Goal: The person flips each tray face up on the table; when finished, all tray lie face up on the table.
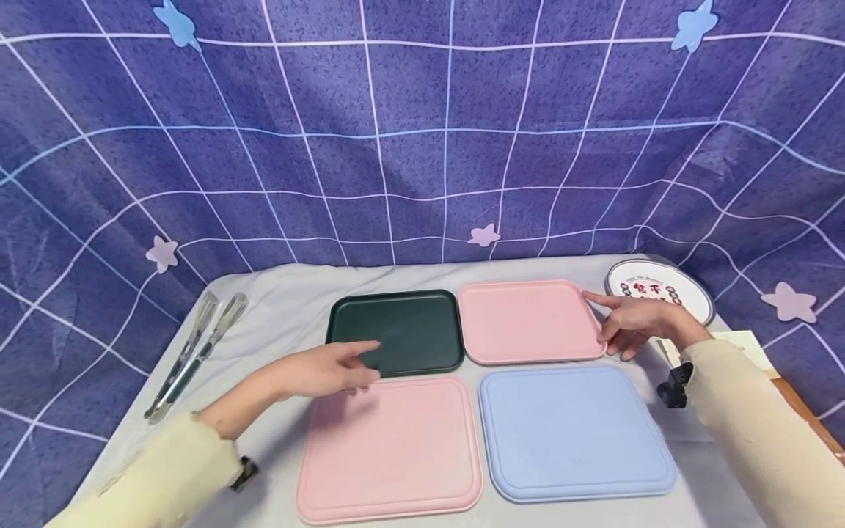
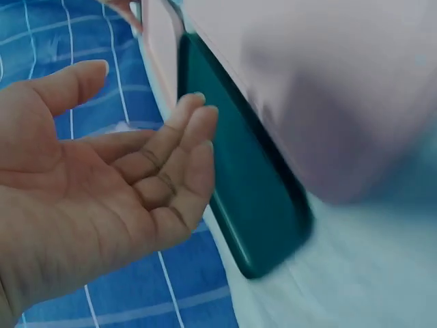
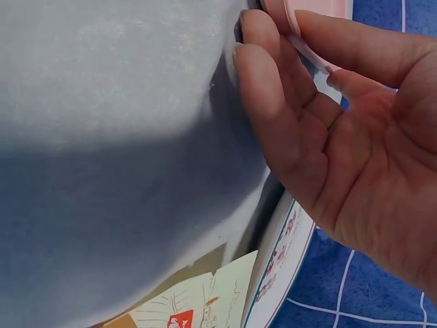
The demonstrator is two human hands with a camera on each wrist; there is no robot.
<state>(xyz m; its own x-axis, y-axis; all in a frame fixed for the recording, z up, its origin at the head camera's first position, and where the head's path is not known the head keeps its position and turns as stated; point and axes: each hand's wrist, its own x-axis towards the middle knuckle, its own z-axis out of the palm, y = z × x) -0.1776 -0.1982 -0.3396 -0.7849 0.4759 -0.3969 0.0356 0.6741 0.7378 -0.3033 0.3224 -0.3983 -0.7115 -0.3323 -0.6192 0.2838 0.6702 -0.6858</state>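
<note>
My left hand (image 1: 323, 372) hovers with loosely bent fingers over the front left of a dark green tray (image 1: 403, 330), holding nothing. In the left wrist view its palm (image 2: 89, 198) shows, thumb spread away. At the right end of a pink tray (image 1: 528, 319), my right hand (image 1: 643, 323) pinches the rim. The index finger stretches along that edge while the thumb (image 3: 341, 44) lies on the rim, seen in the right wrist view. In front lie a pink board (image 1: 392, 447) and a light blue board (image 1: 574, 433), side by side.
Two metal tongs (image 1: 198, 352) lie at the left of the white-covered table. An oval white plate (image 1: 637, 275) with red characters leans at the right back, near a cream printed card (image 1: 746, 348). A purple gridded curtain (image 1: 409, 132) hangs behind.
</note>
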